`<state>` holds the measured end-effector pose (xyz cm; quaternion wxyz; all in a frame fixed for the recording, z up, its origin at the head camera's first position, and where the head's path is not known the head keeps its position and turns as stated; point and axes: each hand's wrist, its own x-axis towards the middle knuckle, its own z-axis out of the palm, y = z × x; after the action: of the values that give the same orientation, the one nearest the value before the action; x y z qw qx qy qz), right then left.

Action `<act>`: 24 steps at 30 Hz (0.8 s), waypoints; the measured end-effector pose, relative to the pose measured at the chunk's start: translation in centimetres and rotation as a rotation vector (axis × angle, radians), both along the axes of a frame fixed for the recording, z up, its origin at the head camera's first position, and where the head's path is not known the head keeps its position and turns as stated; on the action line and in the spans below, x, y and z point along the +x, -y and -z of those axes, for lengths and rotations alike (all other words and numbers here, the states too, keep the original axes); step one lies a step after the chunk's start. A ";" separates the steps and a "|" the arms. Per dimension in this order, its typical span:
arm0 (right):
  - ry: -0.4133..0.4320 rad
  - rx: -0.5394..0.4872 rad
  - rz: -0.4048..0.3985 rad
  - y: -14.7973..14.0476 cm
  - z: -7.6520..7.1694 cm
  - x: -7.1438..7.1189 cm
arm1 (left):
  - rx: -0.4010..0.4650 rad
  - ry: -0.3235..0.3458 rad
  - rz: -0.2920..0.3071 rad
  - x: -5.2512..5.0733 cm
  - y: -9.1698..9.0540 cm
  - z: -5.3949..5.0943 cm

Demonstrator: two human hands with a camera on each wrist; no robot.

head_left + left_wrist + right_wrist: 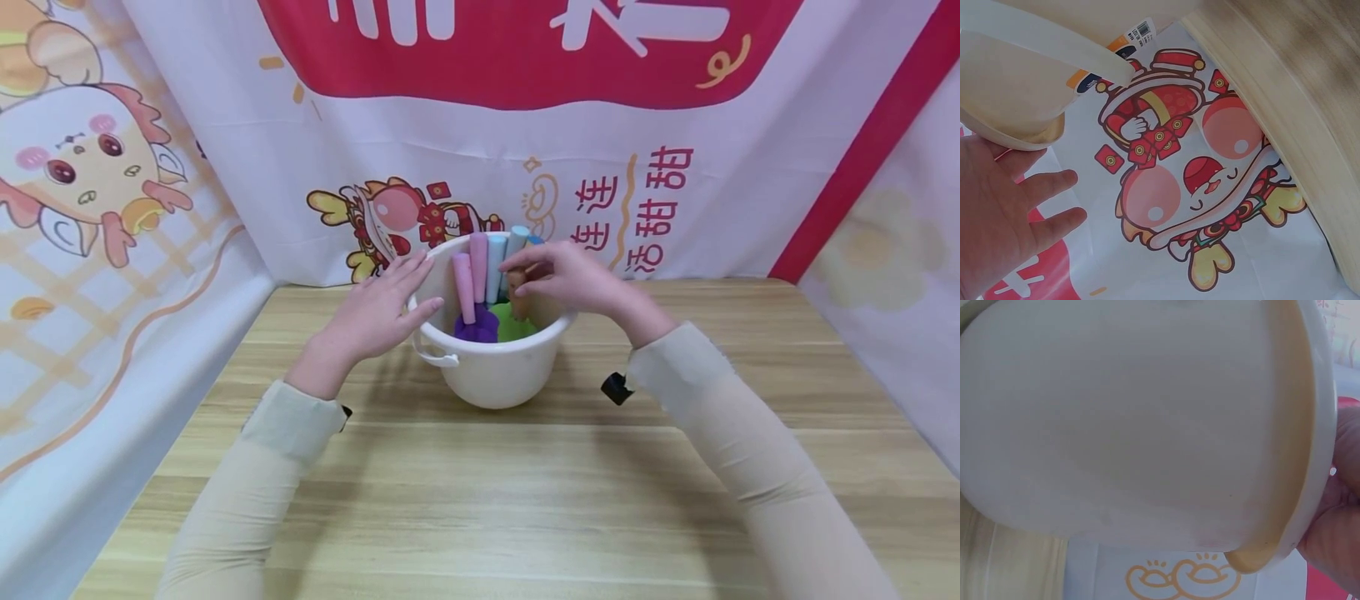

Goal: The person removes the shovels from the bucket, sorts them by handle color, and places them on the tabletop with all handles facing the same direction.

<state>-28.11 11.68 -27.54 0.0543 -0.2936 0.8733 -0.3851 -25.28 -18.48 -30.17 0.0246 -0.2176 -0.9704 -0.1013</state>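
Bare left hand (382, 312); bare right hand (573, 279). Long cream fabric sleeves (780, 475), creased; broad, pale greyish fabric cuffs (292, 423). Small, black, blocky wrist device (617, 388), right; black edge (346, 416) showing, left.

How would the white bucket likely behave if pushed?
The white bucket looks like smooth moulded plastic, so it would probably hold its shape and might slide. It narrows toward its base, so a push up high could tip it.

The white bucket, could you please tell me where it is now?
In the head view, the bucket stands on the table near the printed cloth, between the left hand and the right hand.
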 end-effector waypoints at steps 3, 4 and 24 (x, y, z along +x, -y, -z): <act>-0.010 -0.008 -0.008 0.0 0.1 0.0 | 0.004 0.005 -0.005 0.1 0.0 -0.1; -0.016 -0.010 -0.009 0.0 0.1 0.1 | 0.002 0.006 -0.006 0.1 0.0 -0.1; -0.131 -0.097 0.021 -1.0 -0.5 0.8 | -0.018 0.003 -0.005 0.5 -0.4 -0.5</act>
<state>-27.30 12.68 -27.01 -0.0213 -0.3113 0.8583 -0.4074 -24.77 -18.10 -29.67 0.0215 -0.2153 -0.9719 -0.0928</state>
